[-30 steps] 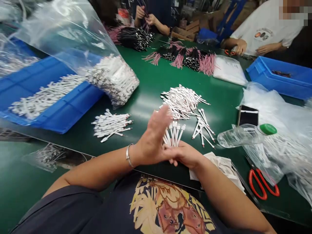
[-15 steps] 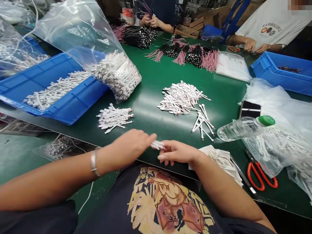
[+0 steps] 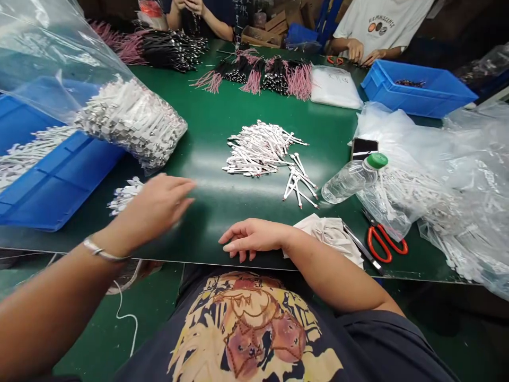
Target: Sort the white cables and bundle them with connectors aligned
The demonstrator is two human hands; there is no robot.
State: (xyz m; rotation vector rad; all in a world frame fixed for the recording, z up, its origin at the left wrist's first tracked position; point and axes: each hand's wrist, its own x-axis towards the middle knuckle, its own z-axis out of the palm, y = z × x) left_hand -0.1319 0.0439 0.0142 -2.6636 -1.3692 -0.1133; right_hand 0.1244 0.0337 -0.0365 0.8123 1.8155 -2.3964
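My left hand (image 3: 157,207) hovers at the small pile of short white cable pieces (image 3: 124,195), hiding much of it. Its fingers are stretched out and slightly smeared by motion, and nothing shows in them. Near the table's front edge rests my right hand (image 3: 254,236), fingers loosely bent and apart, with nothing visible in it. Farther in lies a larger heap of white cable pieces (image 3: 258,148). A few loose cable pieces (image 3: 300,183) are spread at its right side.
On the left, a clear bag of white pieces (image 3: 135,122) leans over a blue bin (image 3: 75,178). At right are a bottle (image 3: 345,181), a phone (image 3: 365,147), a cloth (image 3: 328,236), tweezers (image 3: 363,249) and red-handled scissors (image 3: 384,241). Two people work across the green table (image 3: 207,122).
My left hand has moved left, away from my right hand, to the small pile. The white pieces between my hands are out of sight there. The view has turned right.
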